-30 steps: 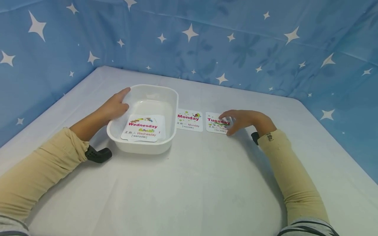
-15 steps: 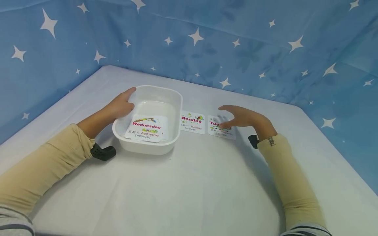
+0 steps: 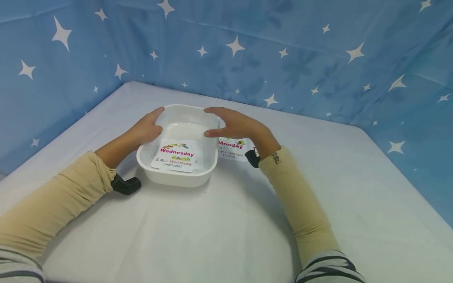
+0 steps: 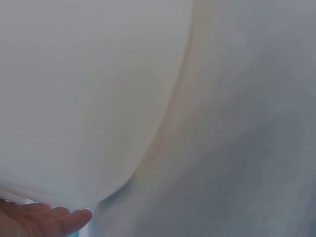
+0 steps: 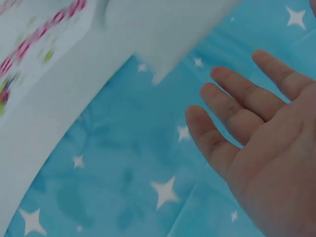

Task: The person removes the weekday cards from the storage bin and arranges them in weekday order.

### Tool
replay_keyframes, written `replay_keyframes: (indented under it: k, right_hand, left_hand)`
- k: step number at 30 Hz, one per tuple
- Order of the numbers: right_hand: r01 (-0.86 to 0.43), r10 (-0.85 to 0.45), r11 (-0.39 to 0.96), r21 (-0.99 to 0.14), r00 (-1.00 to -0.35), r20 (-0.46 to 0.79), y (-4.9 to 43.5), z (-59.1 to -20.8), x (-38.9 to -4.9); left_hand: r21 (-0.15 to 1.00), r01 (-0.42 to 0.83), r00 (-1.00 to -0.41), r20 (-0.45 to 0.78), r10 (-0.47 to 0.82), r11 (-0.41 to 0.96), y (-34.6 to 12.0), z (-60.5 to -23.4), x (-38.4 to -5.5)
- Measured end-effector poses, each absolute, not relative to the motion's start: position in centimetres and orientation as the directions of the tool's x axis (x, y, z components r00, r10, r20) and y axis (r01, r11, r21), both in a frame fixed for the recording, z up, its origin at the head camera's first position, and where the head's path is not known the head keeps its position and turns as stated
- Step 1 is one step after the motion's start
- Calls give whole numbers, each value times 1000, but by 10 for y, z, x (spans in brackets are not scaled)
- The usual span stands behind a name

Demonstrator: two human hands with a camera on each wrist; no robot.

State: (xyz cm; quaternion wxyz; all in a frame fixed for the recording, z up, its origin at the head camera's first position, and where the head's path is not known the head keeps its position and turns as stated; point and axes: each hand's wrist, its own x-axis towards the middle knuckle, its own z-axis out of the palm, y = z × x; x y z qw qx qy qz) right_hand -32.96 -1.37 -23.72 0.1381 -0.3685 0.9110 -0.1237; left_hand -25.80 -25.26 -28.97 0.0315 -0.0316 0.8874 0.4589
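In the head view a white plastic basin (image 3: 177, 180) stands left of the table's middle. A Wednesday card (image 3: 172, 156) lies on another card (image 3: 199, 156) in its near end. My left hand (image 3: 143, 129) grips the basin's left rim, its thumb inside. The left wrist view shows that hand's fingers (image 4: 59, 219) by the basin wall. My right hand (image 3: 237, 124) hovers at the right rim, thumb and forefinger spread; contact cannot be told. Its fingers (image 5: 229, 111) look straight in the right wrist view. Beneath it lies a Monday card (image 3: 231, 151), partly covered.
Right of Monday, a sliver of the Tuesday card (image 3: 255, 150) shows behind the right wrist. White cloth covers the table (image 3: 219, 232). A blue curtain with white stars (image 3: 283, 78) hangs along the back and sides. Dark wrist mounts (image 3: 125, 185) stick out beneath both forearms.
My right hand has left the Tuesday card and moved left to the basin's right rim. The left hand stays at the basin. The basin and cards keep their places; the head view has shifted slightly.
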Motion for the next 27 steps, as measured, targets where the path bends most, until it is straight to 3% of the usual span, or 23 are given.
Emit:
replay_keyframes:
  k: [6, 9, 12, 15, 27]
  right_hand:
    - [-689, -746, 666, -286, -605, -279, -57, -256, -314]
    - [-719, -715, 674, -171, -575, -398, -71, -267, -303]
    - [-720, -650, 693, -44, -597, -471, -79, -275, -296]
    - [-718, -618, 695, 40, -625, -477, -80, -278, -293]
    - [-765, -670, 638, 86, -607, -428, -78, -277, -291]
  left_hand:
    - [816, -67, -997, -73, -12, 574, -252, -293, -258]
    - [803, -53, -998, -59, -9, 594, -252, -293, -258]
    - [791, -51, -998, -54, -14, 610, -253, -291, -258]
    - [789, -52, -998, -54, -15, 612, -253, -291, -259]
    - [791, -50, -998, -56, -10, 610, -254, -291, -258]
